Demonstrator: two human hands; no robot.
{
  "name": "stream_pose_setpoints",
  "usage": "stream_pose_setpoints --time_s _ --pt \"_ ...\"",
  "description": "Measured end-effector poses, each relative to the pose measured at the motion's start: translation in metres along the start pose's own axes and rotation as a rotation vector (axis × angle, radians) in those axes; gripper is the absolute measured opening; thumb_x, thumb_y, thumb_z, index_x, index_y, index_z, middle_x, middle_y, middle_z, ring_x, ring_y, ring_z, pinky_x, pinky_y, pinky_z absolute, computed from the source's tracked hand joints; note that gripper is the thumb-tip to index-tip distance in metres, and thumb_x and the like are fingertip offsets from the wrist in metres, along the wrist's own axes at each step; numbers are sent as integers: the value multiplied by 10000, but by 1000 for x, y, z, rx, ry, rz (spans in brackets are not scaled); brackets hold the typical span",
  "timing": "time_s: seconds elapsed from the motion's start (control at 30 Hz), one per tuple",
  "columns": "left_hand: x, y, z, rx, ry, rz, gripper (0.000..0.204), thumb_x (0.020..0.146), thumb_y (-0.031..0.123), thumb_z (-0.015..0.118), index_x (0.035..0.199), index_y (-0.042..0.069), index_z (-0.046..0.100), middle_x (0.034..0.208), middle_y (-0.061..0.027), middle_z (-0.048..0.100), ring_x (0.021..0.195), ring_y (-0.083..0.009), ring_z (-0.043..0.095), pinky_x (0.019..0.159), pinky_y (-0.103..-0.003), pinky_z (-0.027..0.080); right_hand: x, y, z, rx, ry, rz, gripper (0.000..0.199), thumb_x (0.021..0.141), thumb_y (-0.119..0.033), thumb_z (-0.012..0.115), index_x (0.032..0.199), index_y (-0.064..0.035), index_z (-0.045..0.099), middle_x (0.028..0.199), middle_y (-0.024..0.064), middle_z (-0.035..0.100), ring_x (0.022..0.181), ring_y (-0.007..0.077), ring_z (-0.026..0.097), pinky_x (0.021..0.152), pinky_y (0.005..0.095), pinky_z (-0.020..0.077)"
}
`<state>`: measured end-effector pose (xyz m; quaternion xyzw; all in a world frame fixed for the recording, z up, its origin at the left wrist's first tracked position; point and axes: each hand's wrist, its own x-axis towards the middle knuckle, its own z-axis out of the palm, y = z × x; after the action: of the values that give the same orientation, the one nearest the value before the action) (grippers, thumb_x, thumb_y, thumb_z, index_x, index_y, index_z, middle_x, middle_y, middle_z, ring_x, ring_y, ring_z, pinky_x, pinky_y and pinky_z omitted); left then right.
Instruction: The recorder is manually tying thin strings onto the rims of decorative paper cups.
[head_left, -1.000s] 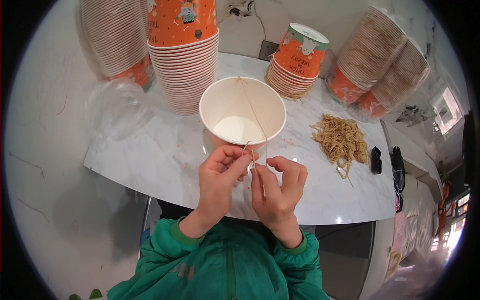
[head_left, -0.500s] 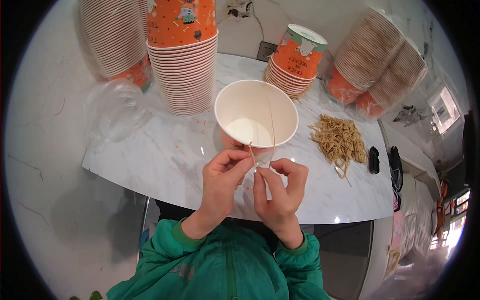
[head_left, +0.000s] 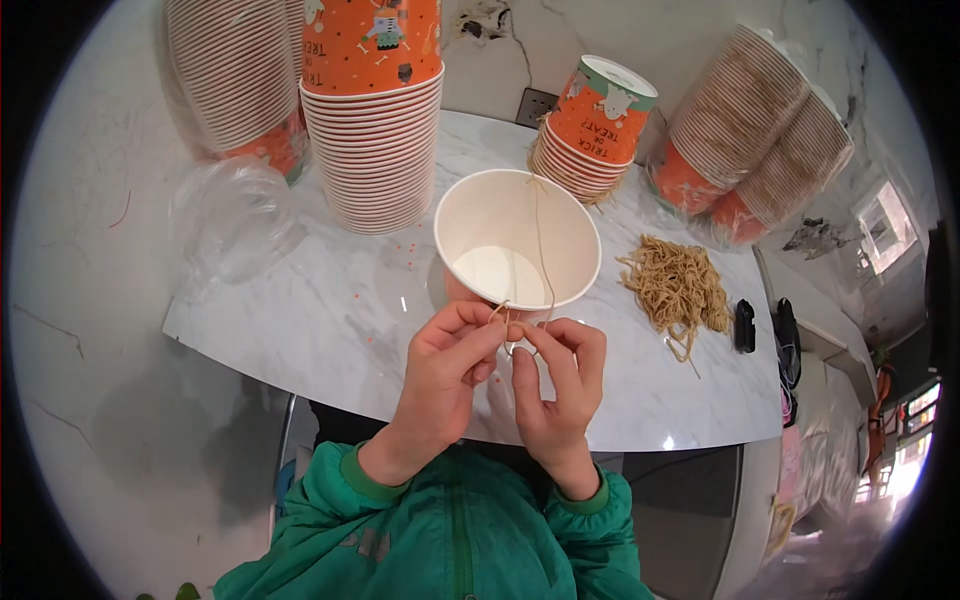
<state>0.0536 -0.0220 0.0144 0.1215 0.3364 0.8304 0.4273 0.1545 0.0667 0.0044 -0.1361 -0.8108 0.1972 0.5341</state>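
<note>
An orange paper cup (head_left: pixel 516 240) with a white inside stands upright on the marble table (head_left: pixel 330 320), just beyond my hands. A thin tan string (head_left: pixel 540 240) runs across its mouth from the far rim to the near rim. My left hand (head_left: pixel 447 365) pinches the string's near end at the cup's front rim. My right hand (head_left: pixel 556 385) sits beside it with fingertips closed on the same string end. Both green sleeves come up from the lower edge.
Tall stacks of orange cups (head_left: pixel 372 110) stand at the back, another stack (head_left: pixel 240 80) to the left and a short stack (head_left: pixel 590 125) behind the cup. Leaning stacks (head_left: pixel 750 130) lie at the right. A pile of tan strings (head_left: pixel 680 290), a crumpled clear bag (head_left: pixel 235 215) and a small black object (head_left: pixel 745 325) rest on the table.
The cup has shifted to the right across the table and my hands followed it, staying pinched on the string at its near rim.
</note>
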Motion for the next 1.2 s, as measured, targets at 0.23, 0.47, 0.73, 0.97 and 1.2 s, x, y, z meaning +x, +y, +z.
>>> stream_pose_setpoints --time_s 0.23,0.47,0.73,0.97,1.2 --pt "-2 0 -10 176 -57 118 67 983 46 666 1048 33 662 922 21 684 781 -20 558 667 -180 417 11 -12 4 268 -47 218 265 824 89 750 1075 6 741 1009 106 615 915 229 616 747 301 503" --pt "-4 6 -12 272 -63 185 100 983 15 655 1082 1 659 998 8 680 893 -45 626 788 -194 491 15 -19 11 194 -31 192 195 843 85 745 1021 6 722 1013 106 562 873 219 599 736 281 489" --pt "-4 11 -18 250 -32 104 117 972 102 693 1053 20 713 880 17 678 755 -37 547 673 -206 428 14 -18 27 -19 78 -56 205 817 99 748 1007 24 733 1043 124 573 854 238 568 627 298 462" --pt "-6 22 -19 120 -77 3 109 952 98 702 1018 18 734 868 15 678 745 -59 551 699 -214 430 14 -17 17 -34 68 -113 265 756 74 779 1005 -18 763 1083 124 583 941 252 545 630 319 414" --pt "-7 22 -15 207 -51 35 74 951 90 687 972 20 702 812 36 628 722 -48 500 660 -218 383 16 -23 14 -85 24 -90 286 736 92 733 1001 -14 723 1097 135 524 1050 311 524 785 367 465"
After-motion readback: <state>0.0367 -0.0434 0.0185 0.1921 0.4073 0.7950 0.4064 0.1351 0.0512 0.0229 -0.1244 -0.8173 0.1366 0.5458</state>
